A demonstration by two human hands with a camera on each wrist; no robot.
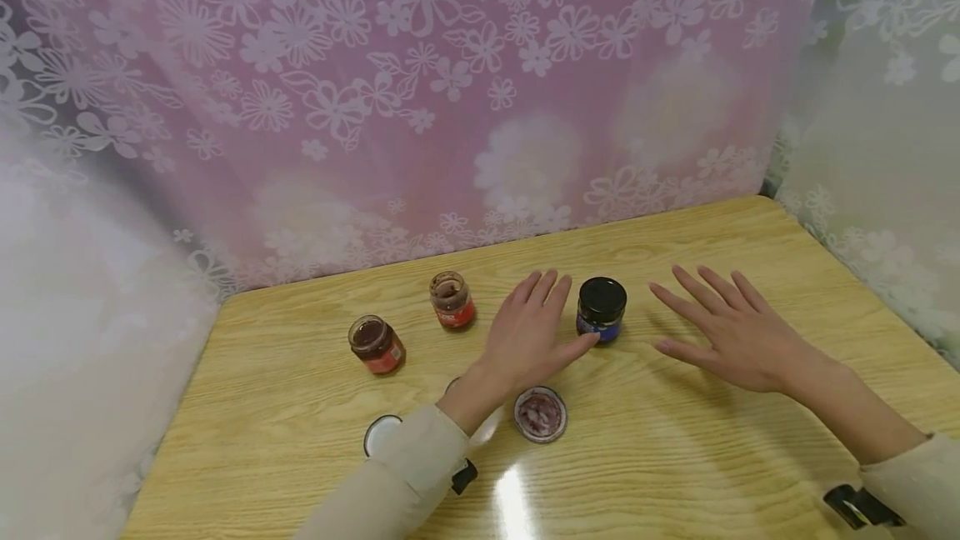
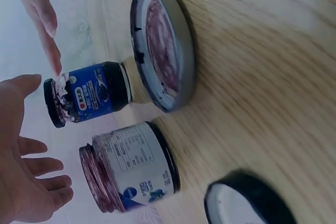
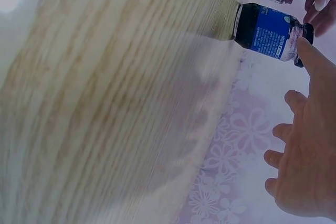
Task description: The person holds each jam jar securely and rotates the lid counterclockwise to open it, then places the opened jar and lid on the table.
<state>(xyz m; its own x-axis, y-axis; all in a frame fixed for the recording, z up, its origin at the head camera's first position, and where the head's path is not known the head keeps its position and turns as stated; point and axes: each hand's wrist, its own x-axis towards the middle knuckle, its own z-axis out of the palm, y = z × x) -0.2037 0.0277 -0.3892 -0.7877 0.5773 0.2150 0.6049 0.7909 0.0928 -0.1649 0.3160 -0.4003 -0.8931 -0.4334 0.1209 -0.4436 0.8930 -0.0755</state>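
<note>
A jam jar (image 1: pixel 601 311) with a black lid and blue label stands upright between my two hands. My left hand (image 1: pixel 528 338) hovers just left of it, fingers straight, its thumb overlapping the jar's lower edge in the head view; whether it touches is unclear. On the other side, my right hand (image 1: pixel 738 344) is held apart from the jar with spread fingers. Neither hand grips anything. A lidless jar (image 2: pixel 139 166) with a pale label stands near the left hand in the left wrist view; the left hand appears to cover it in the head view.
Two lidless jars with red labels, one nearer (image 1: pixel 377 346) and one farther (image 1: pixel 453 302), stand to the left on the wooden table (image 1: pixel 300 407). A residue-smeared lid (image 1: pixel 540 414) and a white-lined lid (image 1: pixel 381 433) lie in front. Another lid is partly hidden by the left forearm.
</note>
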